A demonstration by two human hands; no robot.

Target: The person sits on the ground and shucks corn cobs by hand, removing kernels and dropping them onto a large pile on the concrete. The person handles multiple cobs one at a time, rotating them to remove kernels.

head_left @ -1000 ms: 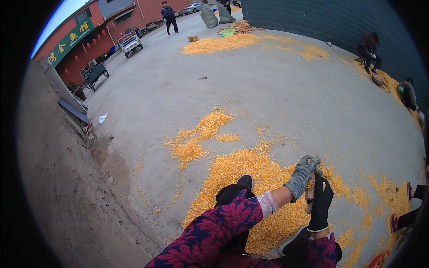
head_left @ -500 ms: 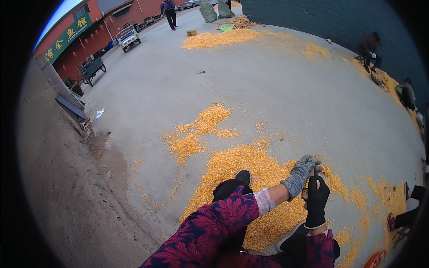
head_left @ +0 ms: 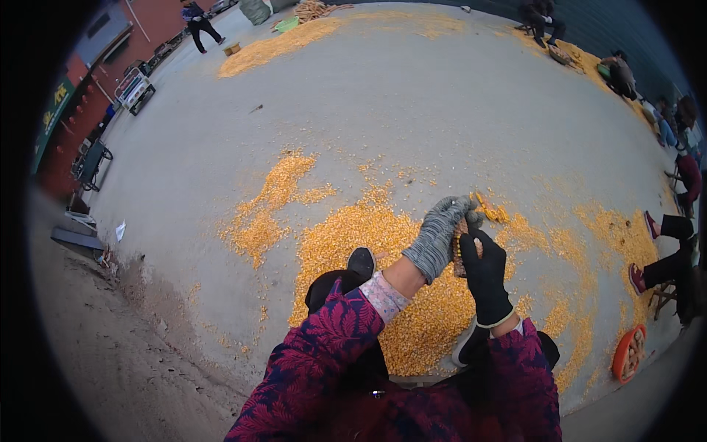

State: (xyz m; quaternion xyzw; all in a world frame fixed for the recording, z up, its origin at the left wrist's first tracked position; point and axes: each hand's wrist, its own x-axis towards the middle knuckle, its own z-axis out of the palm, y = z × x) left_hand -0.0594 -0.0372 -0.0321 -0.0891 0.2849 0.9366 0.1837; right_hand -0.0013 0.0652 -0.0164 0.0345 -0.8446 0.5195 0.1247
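Note:
My left hand (head_left: 437,239), in a grey knitted glove, is closed around the upper part of a corn cob (head_left: 459,259). Wrapped on the cob's lower part is my right hand (head_left: 486,280), in a black glove. The cob stands roughly upright between the two gloves and looks largely bare, with a few yellow kernels along one side; much of it is hidden by my fingers. Just beyond my hands is a cluster of yellow kernels (head_left: 492,209). A broad heap of loose corn kernels (head_left: 353,236) spreads on the ground below my hands and between my feet.
An orange-red basin (head_left: 628,354) holding cobs stands at the right, near a seated person's legs (head_left: 663,254). Several people sit along the dark wall at upper right. Far off are another kernel pile (head_left: 280,48), a walking person (head_left: 199,26) and a small truck (head_left: 135,90).
The view has swung to the right, bringing the basin and more seated people into sight. Both hands keep hold of the cob. The walking person has a wider stride.

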